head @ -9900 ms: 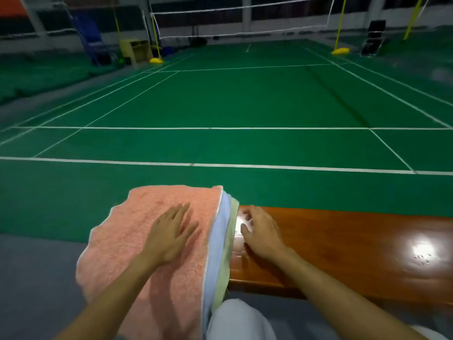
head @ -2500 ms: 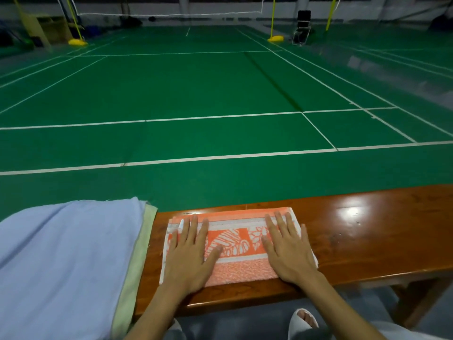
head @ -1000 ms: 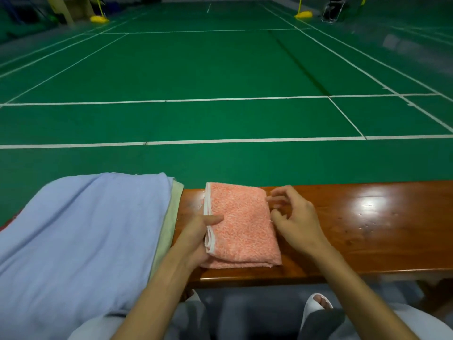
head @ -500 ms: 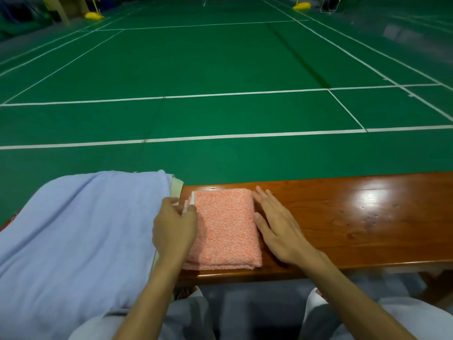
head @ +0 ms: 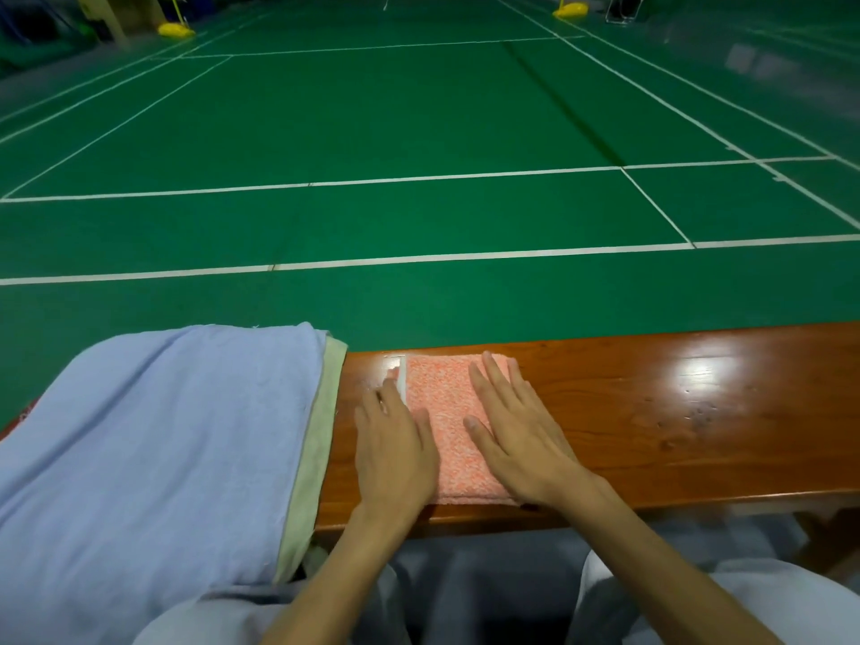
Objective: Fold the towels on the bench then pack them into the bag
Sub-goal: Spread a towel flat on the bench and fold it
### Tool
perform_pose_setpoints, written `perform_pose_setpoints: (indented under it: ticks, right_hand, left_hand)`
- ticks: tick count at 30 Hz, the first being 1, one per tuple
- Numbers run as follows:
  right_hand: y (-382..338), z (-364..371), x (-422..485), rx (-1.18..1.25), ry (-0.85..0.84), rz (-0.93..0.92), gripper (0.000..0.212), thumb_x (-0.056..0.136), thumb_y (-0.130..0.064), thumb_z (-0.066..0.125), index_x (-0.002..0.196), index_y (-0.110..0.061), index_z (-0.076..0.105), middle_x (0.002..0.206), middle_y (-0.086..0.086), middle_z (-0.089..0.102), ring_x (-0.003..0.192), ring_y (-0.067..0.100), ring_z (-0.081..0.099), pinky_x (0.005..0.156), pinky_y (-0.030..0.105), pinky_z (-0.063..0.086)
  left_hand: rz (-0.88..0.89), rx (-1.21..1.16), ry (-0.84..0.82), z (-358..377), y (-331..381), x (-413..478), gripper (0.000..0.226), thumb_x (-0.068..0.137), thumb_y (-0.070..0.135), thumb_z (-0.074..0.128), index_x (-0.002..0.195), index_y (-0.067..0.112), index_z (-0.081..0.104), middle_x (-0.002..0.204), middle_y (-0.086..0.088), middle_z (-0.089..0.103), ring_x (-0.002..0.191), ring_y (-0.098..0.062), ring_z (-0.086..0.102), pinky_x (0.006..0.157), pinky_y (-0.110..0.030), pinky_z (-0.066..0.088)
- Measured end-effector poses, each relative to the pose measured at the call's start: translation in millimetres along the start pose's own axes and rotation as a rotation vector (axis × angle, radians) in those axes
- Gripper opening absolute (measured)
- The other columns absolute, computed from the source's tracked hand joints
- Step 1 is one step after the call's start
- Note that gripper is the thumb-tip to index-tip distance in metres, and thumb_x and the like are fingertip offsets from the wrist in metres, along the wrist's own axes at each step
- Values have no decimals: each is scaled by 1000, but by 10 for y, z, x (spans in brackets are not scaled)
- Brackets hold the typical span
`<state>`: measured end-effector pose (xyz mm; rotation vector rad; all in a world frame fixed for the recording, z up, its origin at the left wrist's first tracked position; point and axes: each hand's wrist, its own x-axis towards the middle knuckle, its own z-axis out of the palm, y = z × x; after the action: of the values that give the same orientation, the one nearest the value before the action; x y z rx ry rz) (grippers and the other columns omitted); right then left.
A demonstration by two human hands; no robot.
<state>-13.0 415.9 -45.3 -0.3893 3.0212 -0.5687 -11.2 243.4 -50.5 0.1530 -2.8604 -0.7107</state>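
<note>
A small folded orange towel [head: 446,412] lies on the brown wooden bench [head: 651,412]. My left hand [head: 395,453] rests flat on its left edge, beside the white hem. My right hand [head: 516,430] presses flat on its right half, fingers straight. To the left, a light blue towel [head: 153,449] lies spread over a pale green towel [head: 321,435], both draped over the bench's left end. No bag is in view.
Beyond the bench stretches a green court floor [head: 419,132] with white lines. Yellow post bases [head: 176,30] stand far back. The bench's shiny right part carries nothing. My knees in grey trousers [head: 465,598] are below the bench edge.
My left hand has opened from a grip on the orange towel's left hem and now lies flat. My right hand has slid left onto the towel. The towel stays folded small.
</note>
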Motion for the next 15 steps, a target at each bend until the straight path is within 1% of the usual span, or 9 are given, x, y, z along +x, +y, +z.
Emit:
perform_pose_setpoints:
  ticks: [1, 2, 3, 4, 6, 8, 10, 13, 15]
  right_hand:
    - [49, 8, -3, -48, -7, 6, 68, 107, -55, 20, 162, -29, -11, 167, -5, -24, 153, 22, -27, 127, 43, -4]
    - [88, 25, -4, -99, -16, 12, 68, 107, -57, 18, 162, -30, -11, 167, -4, -24, 152, 23, -28, 127, 45, -4]
    - [125, 45, -8, -142, -26, 19, 68, 106, -59, 15, 162, -31, -11, 167, -5, -24, 152, 24, -28, 127, 47, -4]
    - [156, 60, -5, -165, -35, 27, 68, 105, -61, 13, 162, -33, -11, 167, -5, -24, 152, 25, -28, 127, 50, -4]
    - [217, 73, 1, -159, -58, 39, 67, 104, -62, 11, 161, -35, -11, 167, -7, -23, 152, 25, -27, 127, 52, -3]
    - [282, 72, 6, -144, -67, 35, 66, 105, -60, 10, 161, -34, -12, 167, -9, -24, 152, 24, -28, 127, 53, -1]
    - [323, 25, 5, -118, -45, 9, 65, 105, -58, 8, 161, -31, -12, 166, -9, -25, 153, 22, -28, 127, 53, 2]
    - [351, -119, -100, -88, 22, -117, 74, 102, -67, 9, 163, -26, -6, 168, -8, -20, 154, 15, -24, 128, 49, 4]
    - [325, -204, -276, -100, -38, -213, 94, 94, -82, 22, 163, -25, -7, 168, -8, -19, 154, 11, -24, 129, 44, 0]
  left_hand:
    - [95, 66, -15, 39, -1, -14, 59, 109, 42, 31, 161, 16, 20, 166, -13, 26, 150, -32, 28, 120, -42, 29]
    - [214, 137, -52, 97, -31, -15, 62, 109, 45, 23, 165, 20, 9, 172, -10, 7, 158, -33, 9, 127, -48, 16]
    - [327, 191, -101, 150, -68, -6, 62, 109, 48, 17, 165, 26, 3, 173, -5, -7, 159, -31, -8, 128, -52, 5]
    - [395, 224, -152, 192, -109, 18, 61, 109, 50, 13, 165, 30, -1, 171, -1, -16, 157, -28, -19, 127, -55, 0]
    - [403, 246, -242, 207, -169, 75, 63, 106, 57, 4, 163, 33, -10, 167, 6, -28, 153, -23, -32, 127, -55, -6]
    - [391, 254, -292, 174, -222, 110, 68, 100, 63, -7, 160, 33, -20, 164, 10, -35, 149, -18, -39, 126, -54, -10]
    - [418, 254, -314, 80, -275, 112, 69, 100, 64, -7, 159, 32, -23, 163, 11, -37, 148, -17, -40, 125, -53, -11]
    - [556, 175, -306, -99, -369, 23, 66, 107, 62, 10, 162, 34, -14, 167, 13, -26, 153, -15, -30, 127, -50, -10]
    - [649, 120, -343, -172, -451, -93, 75, 102, 74, 23, 162, 39, -8, 169, 17, -19, 155, -12, -24, 127, -46, -11]
